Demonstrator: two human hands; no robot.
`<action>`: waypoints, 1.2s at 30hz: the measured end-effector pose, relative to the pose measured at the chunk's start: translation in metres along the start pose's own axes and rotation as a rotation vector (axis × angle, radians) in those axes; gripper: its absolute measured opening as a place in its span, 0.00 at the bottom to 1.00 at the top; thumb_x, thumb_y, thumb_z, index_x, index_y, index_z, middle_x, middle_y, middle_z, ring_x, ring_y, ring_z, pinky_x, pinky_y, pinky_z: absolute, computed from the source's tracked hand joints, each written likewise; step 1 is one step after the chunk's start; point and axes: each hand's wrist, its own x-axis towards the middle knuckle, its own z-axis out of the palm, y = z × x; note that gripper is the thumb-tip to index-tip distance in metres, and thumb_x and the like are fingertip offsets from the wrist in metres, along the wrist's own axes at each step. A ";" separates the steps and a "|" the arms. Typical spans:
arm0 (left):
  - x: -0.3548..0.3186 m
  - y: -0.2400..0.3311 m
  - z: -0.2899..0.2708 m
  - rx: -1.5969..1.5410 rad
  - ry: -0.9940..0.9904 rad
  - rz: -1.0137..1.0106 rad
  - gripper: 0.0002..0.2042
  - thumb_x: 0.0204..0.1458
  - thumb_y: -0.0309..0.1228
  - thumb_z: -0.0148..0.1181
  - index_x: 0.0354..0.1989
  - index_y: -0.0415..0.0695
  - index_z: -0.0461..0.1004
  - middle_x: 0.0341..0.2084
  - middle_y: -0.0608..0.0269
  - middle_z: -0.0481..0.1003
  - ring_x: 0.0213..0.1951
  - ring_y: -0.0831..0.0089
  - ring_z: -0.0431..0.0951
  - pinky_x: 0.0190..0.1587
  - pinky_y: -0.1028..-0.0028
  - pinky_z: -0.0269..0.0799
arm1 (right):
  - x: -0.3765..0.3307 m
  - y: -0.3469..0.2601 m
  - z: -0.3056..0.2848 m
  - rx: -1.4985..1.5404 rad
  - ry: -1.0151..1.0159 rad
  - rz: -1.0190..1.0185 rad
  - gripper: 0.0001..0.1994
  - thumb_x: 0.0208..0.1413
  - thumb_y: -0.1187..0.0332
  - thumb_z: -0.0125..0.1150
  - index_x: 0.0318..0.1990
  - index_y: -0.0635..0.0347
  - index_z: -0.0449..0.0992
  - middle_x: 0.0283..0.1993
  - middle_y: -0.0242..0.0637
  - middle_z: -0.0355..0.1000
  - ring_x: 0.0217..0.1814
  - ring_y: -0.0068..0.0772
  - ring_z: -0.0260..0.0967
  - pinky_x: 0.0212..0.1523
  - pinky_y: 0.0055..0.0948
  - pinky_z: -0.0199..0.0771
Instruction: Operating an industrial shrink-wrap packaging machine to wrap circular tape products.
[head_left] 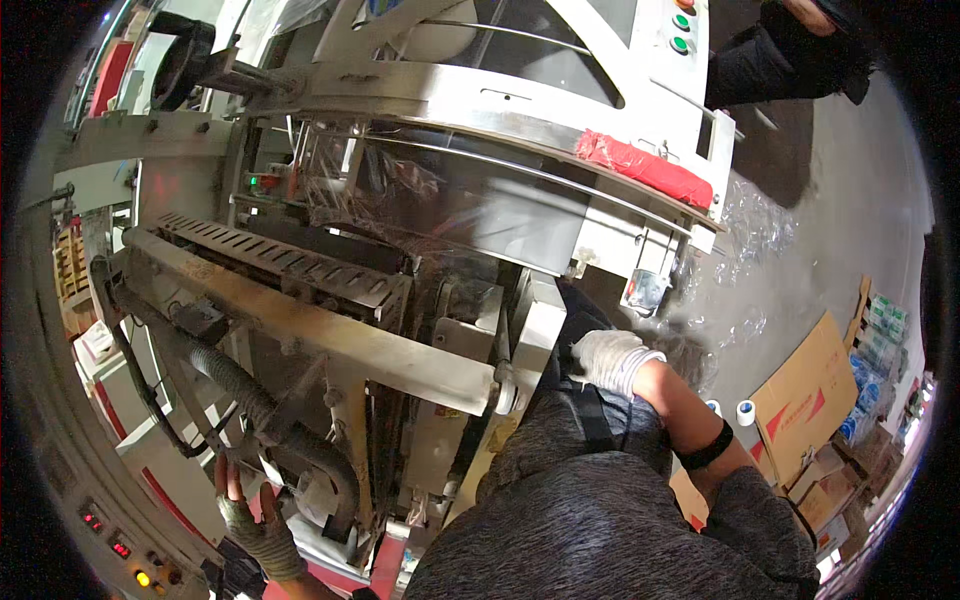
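Observation:
My left hand [258, 528], in a grey fingerless glove, is at the lower left with its fingers apart and pointing up. Nothing shows in its grasp. Close to its fingertips are a thin black cable [150, 395] and a thick ribbed grey hose [235, 380] under the machine's beam [330, 335]; whether they touch cannot be told. My right hand [612, 362], in a white knitted glove, rests against my dark-clothed leg beside the machine's corner. Its fingertips are turned away and hidden.
A slotted metal plate [275, 262] and clear film [390, 190] lie beyond the beam. Red wrapping [645, 168] covers part of the machine's frame. Flattened cardboard [805, 400], a tape roll [745, 412] and plastic scraps [755, 230] are on the floor at right. Another person's dark-clothed leg [770, 65] shows at upper right.

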 end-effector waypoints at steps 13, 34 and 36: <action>-0.015 0.002 0.003 -0.080 0.038 -0.034 0.21 0.48 0.22 0.50 0.53 0.41 0.63 0.54 0.52 0.61 0.53 0.58 0.64 0.54 0.65 0.60 | -0.003 -0.007 -0.005 -0.061 0.025 -0.021 0.19 0.43 0.53 0.58 0.31 0.62 0.75 0.29 0.48 0.72 0.35 0.50 0.71 0.34 0.42 0.71; -0.008 -0.004 0.010 0.073 0.023 0.059 0.18 0.51 0.27 0.50 0.52 0.41 0.63 0.55 0.51 0.60 0.52 0.60 0.65 0.45 0.69 0.71 | 0.000 -0.005 -0.003 -0.017 0.023 0.013 0.18 0.43 0.54 0.58 0.30 0.63 0.75 0.28 0.49 0.71 0.34 0.51 0.70 0.33 0.42 0.70; -0.008 0.002 0.011 -0.087 0.020 -0.058 0.18 0.50 0.26 0.50 0.52 0.40 0.63 0.55 0.51 0.60 0.52 0.61 0.65 0.44 0.70 0.72 | -0.002 -0.006 -0.005 -0.025 0.054 -0.029 0.18 0.43 0.53 0.58 0.30 0.62 0.75 0.27 0.48 0.71 0.33 0.51 0.70 0.33 0.42 0.70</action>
